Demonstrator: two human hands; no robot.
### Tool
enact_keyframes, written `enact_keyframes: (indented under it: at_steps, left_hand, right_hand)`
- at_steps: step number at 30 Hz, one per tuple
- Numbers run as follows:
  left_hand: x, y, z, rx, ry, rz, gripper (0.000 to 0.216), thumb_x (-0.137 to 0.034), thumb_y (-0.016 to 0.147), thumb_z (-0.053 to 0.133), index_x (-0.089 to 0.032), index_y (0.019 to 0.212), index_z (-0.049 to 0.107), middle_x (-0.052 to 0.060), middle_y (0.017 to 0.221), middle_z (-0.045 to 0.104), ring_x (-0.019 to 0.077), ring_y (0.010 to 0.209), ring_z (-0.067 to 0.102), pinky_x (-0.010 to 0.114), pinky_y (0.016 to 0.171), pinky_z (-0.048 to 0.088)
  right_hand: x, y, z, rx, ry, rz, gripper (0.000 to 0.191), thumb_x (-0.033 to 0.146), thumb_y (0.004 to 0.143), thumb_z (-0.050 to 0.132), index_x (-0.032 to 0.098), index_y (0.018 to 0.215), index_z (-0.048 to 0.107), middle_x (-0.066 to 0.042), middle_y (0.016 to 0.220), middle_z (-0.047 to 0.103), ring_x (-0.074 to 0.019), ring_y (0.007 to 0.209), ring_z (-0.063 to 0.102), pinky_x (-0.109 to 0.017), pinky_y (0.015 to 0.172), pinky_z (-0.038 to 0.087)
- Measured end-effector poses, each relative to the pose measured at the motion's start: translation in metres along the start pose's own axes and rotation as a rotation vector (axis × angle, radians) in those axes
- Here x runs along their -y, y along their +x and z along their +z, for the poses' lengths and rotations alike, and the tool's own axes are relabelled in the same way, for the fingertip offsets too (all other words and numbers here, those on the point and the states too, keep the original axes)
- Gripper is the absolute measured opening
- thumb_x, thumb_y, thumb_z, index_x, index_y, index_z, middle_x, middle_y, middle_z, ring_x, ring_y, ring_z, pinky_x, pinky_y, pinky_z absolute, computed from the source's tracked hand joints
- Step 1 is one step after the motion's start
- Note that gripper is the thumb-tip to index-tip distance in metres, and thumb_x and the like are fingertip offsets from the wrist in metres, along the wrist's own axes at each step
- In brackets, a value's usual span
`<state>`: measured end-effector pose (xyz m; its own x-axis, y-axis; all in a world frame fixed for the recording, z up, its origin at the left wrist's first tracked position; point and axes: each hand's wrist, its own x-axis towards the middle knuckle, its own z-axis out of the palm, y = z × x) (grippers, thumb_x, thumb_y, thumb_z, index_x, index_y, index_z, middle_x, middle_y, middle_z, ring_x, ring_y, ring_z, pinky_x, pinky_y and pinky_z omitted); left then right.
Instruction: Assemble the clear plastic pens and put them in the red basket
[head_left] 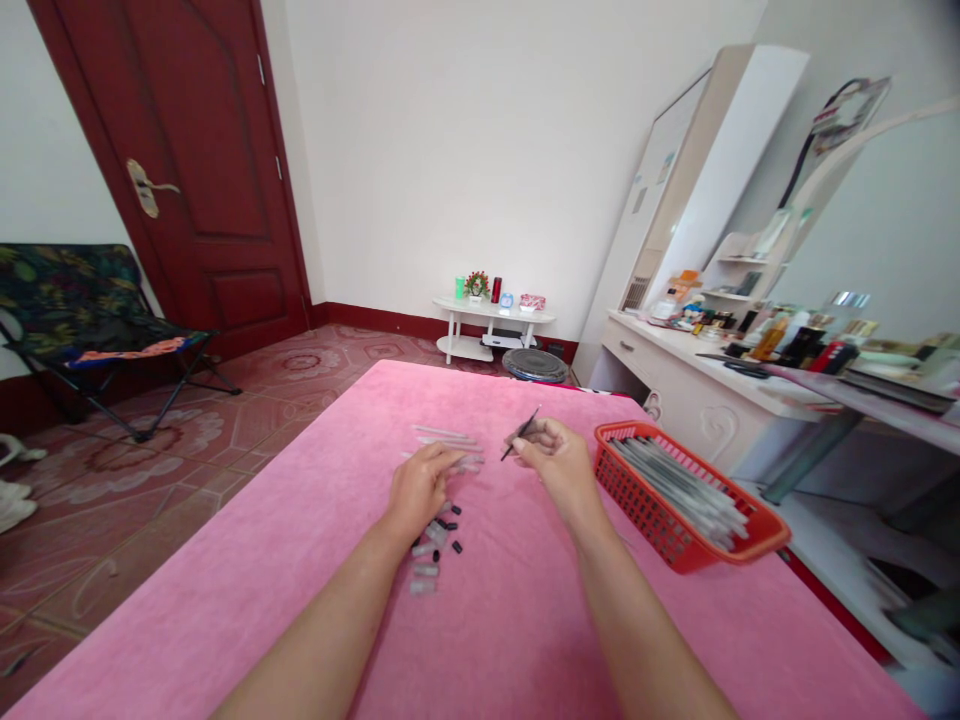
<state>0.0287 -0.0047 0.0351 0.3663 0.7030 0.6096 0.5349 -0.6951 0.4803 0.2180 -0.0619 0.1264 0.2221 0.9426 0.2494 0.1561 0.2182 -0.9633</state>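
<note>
My right hand [556, 460] is closed in a pinch on a thin black stick that looks like a pen refill [525, 430], held slanted above the pink cloth. My left hand [421, 488] reaches over several clear, thin tubes like pen barrels [442, 434], its fingers drawn together at their near ends. Whatever lies under those fingertips is hidden. Just below the left hand, small black caps [457, 547] and short clear pieces [424, 587] lie scattered on the cloth.
A red plastic basket [679, 545], filled with long greyish tubes [682, 490], stands right of my right hand. The pink cloth [300, 580] covers the table. Beyond it are a round dark-lidded container [535, 365], a low white stand [465, 345], a dressing table [675, 370] and a folding chair [112, 320].
</note>
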Motion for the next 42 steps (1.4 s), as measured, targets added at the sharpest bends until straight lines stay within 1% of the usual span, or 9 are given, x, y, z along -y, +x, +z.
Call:
enact_keyframes:
  at_steps: [8, 12, 17, 23, 30, 35, 38, 40, 42]
  left_hand:
    - [0.000, 0.000, 0.000, -0.006, -0.011, 0.000, 0.042, -0.005, 0.076, 0.049, -0.026, 0.107, 0.067, 0.005, 0.102, 0.066, 0.0206, 0.094, 0.061, 0.032, 0.080, 0.049]
    - [0.001, 0.001, 0.000, -0.017, -0.032, -0.005, 0.041, -0.007, 0.076, 0.049, -0.025, 0.108, 0.067, 0.006, 0.103, 0.066, 0.0213, 0.095, 0.060, 0.034, 0.082, 0.048]
    - [0.000, 0.001, -0.001, -0.014, -0.030, -0.025, 0.039, -0.009, 0.077, 0.050, -0.026, 0.108, 0.067, 0.006, 0.103, 0.066, 0.0218, 0.094, 0.060, 0.035, 0.081, 0.048]
    - [-0.002, 0.000, -0.002, 0.020, 0.045, -0.022, 0.042, -0.005, 0.075, 0.048, -0.026, 0.107, 0.067, 0.006, 0.101, 0.066, 0.0214, 0.093, 0.060, 0.032, 0.079, 0.048]
    - [-0.007, 0.002, -0.003, 0.131, 0.222, 0.019, 0.051, -0.002, 0.070, 0.046, -0.030, 0.106, 0.068, 0.004, 0.090, 0.065, 0.0198, 0.086, 0.057, 0.027, 0.069, 0.045]
    - [-0.007, 0.003, 0.000, 0.167, 0.182, 0.116, 0.051, -0.002, 0.071, 0.044, -0.029, 0.108, 0.067, 0.004, 0.087, 0.065, 0.0188, 0.085, 0.055, 0.027, 0.071, 0.045]
    - [-0.003, 0.002, 0.001, 0.135, 0.099, 0.078, 0.054, -0.001, 0.071, 0.044, -0.030, 0.110, 0.066, 0.004, 0.090, 0.066, 0.0185, 0.088, 0.056, 0.028, 0.074, 0.046]
    - [0.001, 0.001, 0.001, 0.072, 0.010, 0.016, 0.052, -0.002, 0.072, 0.044, -0.030, 0.111, 0.066, 0.004, 0.093, 0.067, 0.0184, 0.089, 0.057, 0.030, 0.078, 0.046]
    - [0.005, 0.001, 0.001, -0.024, -0.112, -0.067, 0.045, -0.006, 0.075, 0.046, -0.027, 0.110, 0.066, 0.004, 0.095, 0.067, 0.0190, 0.091, 0.059, 0.032, 0.082, 0.046]
  right_hand:
    - [0.003, -0.002, 0.004, -0.012, -0.064, -0.070, 0.021, 0.027, 0.064, 0.060, 0.015, 0.081, 0.059, -0.006, 0.073, 0.066, -0.0153, 0.064, 0.062, -0.026, 0.059, 0.049]
    - [-0.003, 0.000, -0.004, 0.109, -0.309, -0.113, 0.019, 0.021, 0.067, 0.056, 0.014, 0.081, 0.067, -0.006, 0.075, 0.069, -0.0166, 0.068, 0.062, -0.027, 0.064, 0.048]
    - [-0.002, 0.000, -0.017, 0.230, -0.629, -0.149, 0.022, 0.018, 0.072, 0.053, 0.020, 0.083, 0.072, -0.003, 0.084, 0.072, -0.0173, 0.078, 0.063, -0.027, 0.071, 0.046]
    - [0.011, -0.006, -0.017, 0.225, -0.915, -0.158, 0.024, 0.019, 0.075, 0.053, 0.024, 0.086, 0.073, -0.001, 0.088, 0.072, -0.0175, 0.084, 0.063, -0.025, 0.074, 0.044]
    - [0.013, -0.010, -0.015, 0.246, -1.168, -0.162, 0.026, 0.019, 0.077, 0.053, 0.028, 0.089, 0.073, -0.003, 0.093, 0.071, -0.0200, 0.090, 0.061, -0.027, 0.071, 0.040]
    - [0.004, -0.009, -0.006, 0.309, -1.198, -0.213, 0.023, 0.015, 0.076, 0.055, 0.025, 0.087, 0.073, -0.005, 0.088, 0.069, -0.0201, 0.089, 0.058, -0.028, 0.075, 0.038]
    - [0.007, -0.013, 0.006, 0.190, -1.097, -0.383, 0.017, 0.019, 0.077, 0.059, 0.022, 0.090, 0.070, -0.006, 0.094, 0.066, -0.0210, 0.092, 0.055, -0.031, 0.081, 0.037]
    - [0.012, -0.019, 0.015, 0.069, -0.973, -0.521, 0.015, 0.024, 0.081, 0.057, 0.021, 0.091, 0.068, -0.006, 0.099, 0.064, -0.0208, 0.096, 0.053, -0.033, 0.086, 0.035]
    - [0.016, -0.023, 0.022, 0.044, -0.871, -0.572, 0.016, 0.026, 0.084, 0.053, 0.021, 0.090, 0.067, -0.006, 0.097, 0.064, -0.0192, 0.095, 0.053, -0.031, 0.086, 0.035]
